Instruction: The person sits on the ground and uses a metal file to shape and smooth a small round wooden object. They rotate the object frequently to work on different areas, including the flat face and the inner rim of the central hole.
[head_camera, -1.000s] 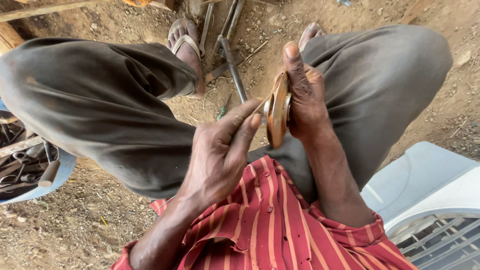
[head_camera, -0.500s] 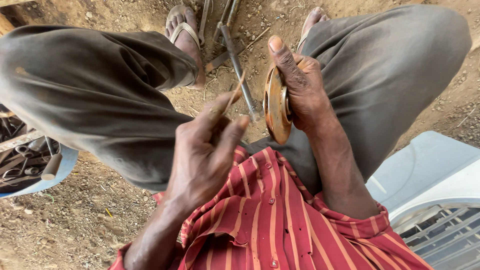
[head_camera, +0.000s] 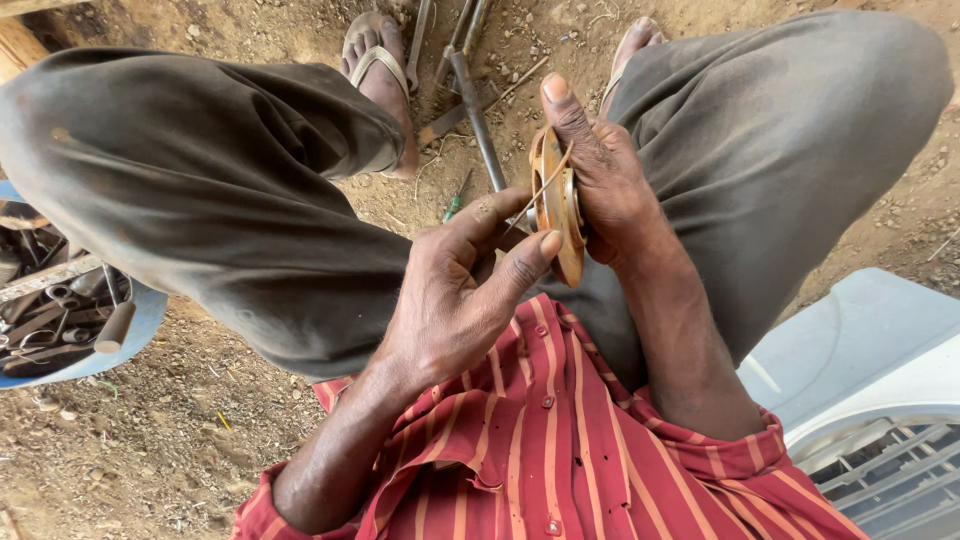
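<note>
Rusty disc held edge-up between two hands above the lap

Left hand (head_camera: 455, 290) pinches a thin wire (head_camera: 540, 190) against the near face of the rusty metal disc (head_camera: 556, 205), just to its right; the right hand (head_camera: 600, 180) clasps the disc from the far side, its flat faces turned left and right
</note>
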